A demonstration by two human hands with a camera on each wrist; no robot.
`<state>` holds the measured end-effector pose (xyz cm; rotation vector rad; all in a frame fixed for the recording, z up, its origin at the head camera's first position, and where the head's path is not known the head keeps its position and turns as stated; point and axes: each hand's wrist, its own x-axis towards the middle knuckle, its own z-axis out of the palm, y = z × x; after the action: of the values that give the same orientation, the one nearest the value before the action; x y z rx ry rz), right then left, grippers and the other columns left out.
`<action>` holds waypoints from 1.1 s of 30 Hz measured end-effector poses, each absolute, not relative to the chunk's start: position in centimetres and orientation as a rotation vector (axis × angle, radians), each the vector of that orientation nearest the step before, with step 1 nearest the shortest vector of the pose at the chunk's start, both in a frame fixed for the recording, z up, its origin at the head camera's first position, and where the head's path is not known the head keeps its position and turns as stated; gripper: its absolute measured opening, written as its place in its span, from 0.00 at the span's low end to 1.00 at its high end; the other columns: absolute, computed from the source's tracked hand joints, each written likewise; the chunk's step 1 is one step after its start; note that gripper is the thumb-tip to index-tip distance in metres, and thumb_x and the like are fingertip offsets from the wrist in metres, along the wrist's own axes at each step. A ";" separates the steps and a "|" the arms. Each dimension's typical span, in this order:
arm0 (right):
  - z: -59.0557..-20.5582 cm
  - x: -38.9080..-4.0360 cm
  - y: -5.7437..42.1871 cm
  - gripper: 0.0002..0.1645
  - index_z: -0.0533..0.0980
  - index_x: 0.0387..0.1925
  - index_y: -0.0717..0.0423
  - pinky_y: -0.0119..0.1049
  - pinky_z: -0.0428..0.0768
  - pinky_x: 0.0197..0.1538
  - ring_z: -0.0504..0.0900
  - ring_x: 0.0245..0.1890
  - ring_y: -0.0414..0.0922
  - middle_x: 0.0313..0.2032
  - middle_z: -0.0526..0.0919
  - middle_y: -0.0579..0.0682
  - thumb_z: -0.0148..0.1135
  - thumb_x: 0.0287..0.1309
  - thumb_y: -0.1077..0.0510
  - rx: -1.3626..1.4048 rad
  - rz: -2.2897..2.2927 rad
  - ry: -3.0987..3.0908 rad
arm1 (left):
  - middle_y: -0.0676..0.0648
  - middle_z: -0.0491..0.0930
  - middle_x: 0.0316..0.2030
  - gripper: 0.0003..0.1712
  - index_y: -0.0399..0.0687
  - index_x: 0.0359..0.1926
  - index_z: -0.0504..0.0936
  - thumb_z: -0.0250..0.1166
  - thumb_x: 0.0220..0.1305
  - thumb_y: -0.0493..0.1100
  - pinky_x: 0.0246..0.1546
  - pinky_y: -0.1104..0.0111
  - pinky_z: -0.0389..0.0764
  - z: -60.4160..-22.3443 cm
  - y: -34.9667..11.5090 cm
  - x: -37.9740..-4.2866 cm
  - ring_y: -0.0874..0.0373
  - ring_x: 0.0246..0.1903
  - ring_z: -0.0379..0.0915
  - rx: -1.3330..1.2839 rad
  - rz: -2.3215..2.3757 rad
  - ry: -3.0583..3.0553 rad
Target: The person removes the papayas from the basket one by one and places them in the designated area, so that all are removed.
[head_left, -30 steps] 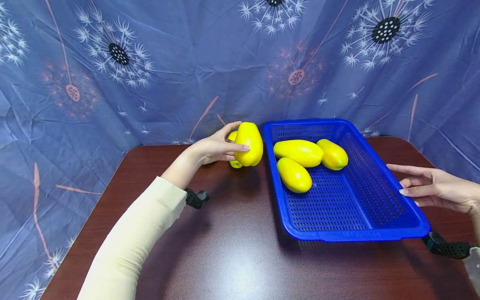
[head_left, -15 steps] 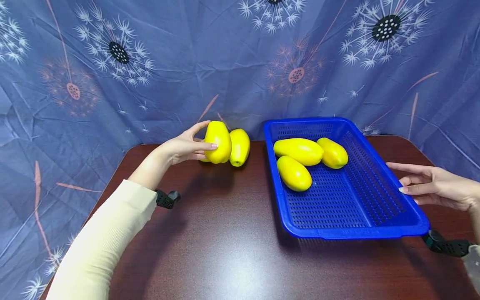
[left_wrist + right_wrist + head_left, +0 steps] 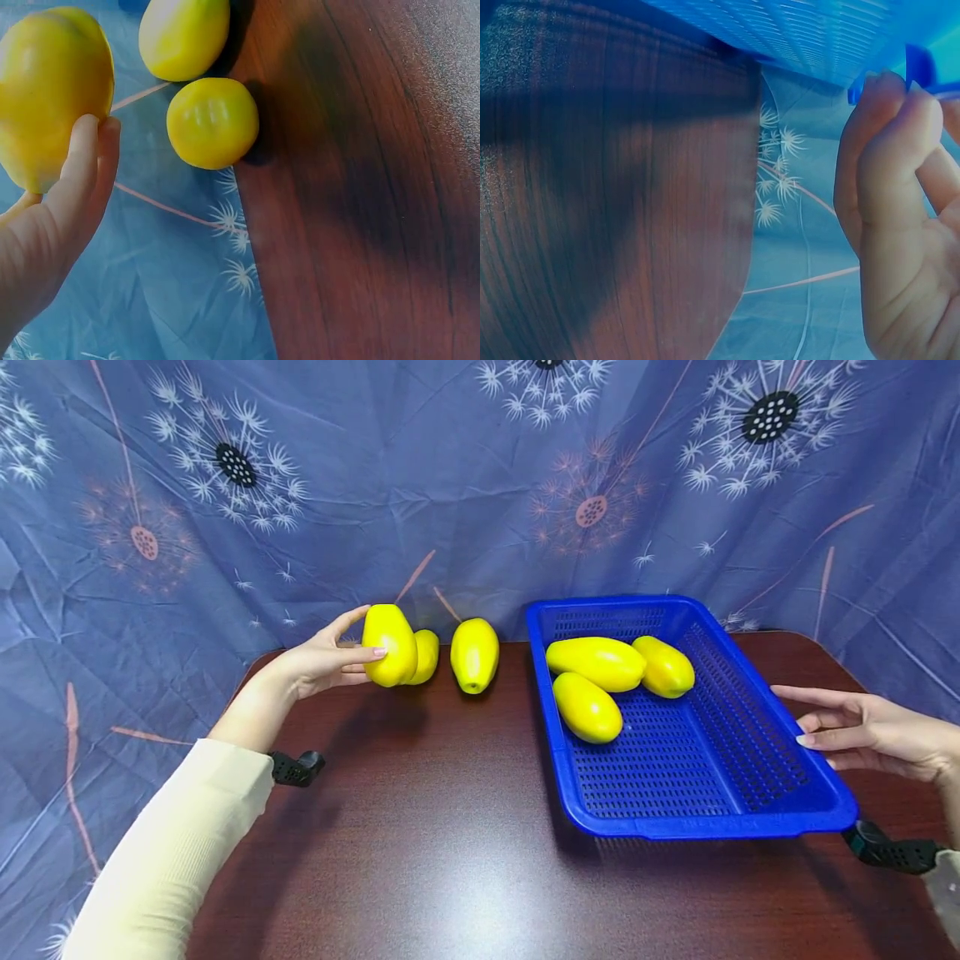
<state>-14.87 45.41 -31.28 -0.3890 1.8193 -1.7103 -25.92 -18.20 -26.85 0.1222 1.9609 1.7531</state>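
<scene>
My left hand (image 3: 327,656) grips a yellow papaya (image 3: 390,645) above the far left of the table, thumb on its near side. In the left wrist view the fingers curl round the held papaya (image 3: 52,94). Just behind it, partly hidden, is a second papaya (image 3: 426,657); a third papaya (image 3: 474,655) lies to its right. At the right, my right hand (image 3: 881,732) holds the rim of a blue plastic basket (image 3: 558,760) between thumb and fingers. Inside the basket, towards the back left, lie three papayas (image 3: 596,663). The right wrist view shows the fingertips at the basket's rim (image 3: 855,95).
Dark brown wood-look table (image 3: 420,827) stands below, with a glossy light reflection near its front. A blue cloth (image 3: 420,468) with dandelion prints hangs behind it and at the left side. The basket's near end appears raised above the table.
My left hand has moved left with the papaya, from beside the basket to the far left, uncovering the papaya on the table. The right hand and basket have stayed almost still.
</scene>
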 end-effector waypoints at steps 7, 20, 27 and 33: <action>-31.3 -14.7 45.4 0.40 0.63 0.63 0.29 0.48 0.80 0.42 0.83 0.39 0.51 0.40 0.80 0.50 0.37 0.65 0.75 -0.354 -1.703 1.844 | 0.32 0.53 0.61 0.51 0.61 0.73 0.34 0.60 0.63 0.37 0.42 0.67 0.79 -27.6 -19.2 -25.9 0.58 0.39 0.77 0.126 1.784 1.939; -31.2 -14.7 45.4 0.40 0.63 0.63 0.29 0.49 0.80 0.42 0.83 0.40 0.52 0.41 0.81 0.51 0.37 0.65 0.75 -0.376 -1.708 1.831 | 0.30 0.57 0.60 0.52 0.60 0.73 0.33 0.61 0.63 0.38 0.44 0.67 0.78 -30.3 -20.9 -26.5 0.60 0.35 0.79 0.027 1.750 1.983; -31.3 -14.7 45.3 0.40 0.63 0.64 0.31 0.50 0.80 0.42 0.83 0.40 0.52 0.40 0.80 0.50 0.37 0.65 0.76 -0.383 -1.726 1.820 | 0.29 0.54 0.62 0.53 0.59 0.73 0.31 0.60 0.63 0.36 0.47 0.65 0.77 -31.8 -21.1 -27.0 0.61 0.35 0.78 -0.011 1.730 1.986; -31.4 -14.7 45.3 0.40 0.63 0.64 0.32 0.50 0.80 0.42 0.83 0.40 0.52 0.41 0.81 0.51 0.37 0.65 0.76 -0.401 -1.729 1.810 | 0.28 0.54 0.63 0.53 0.60 0.73 0.31 0.60 0.63 0.36 0.43 0.69 0.78 -32.9 -21.4 -27.3 0.62 0.34 0.78 -0.027 1.728 1.999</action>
<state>-14.68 45.33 -31.37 -0.4009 1.8103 -1.7289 -27.33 -21.44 -32.94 -0.0273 1.9988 1.7284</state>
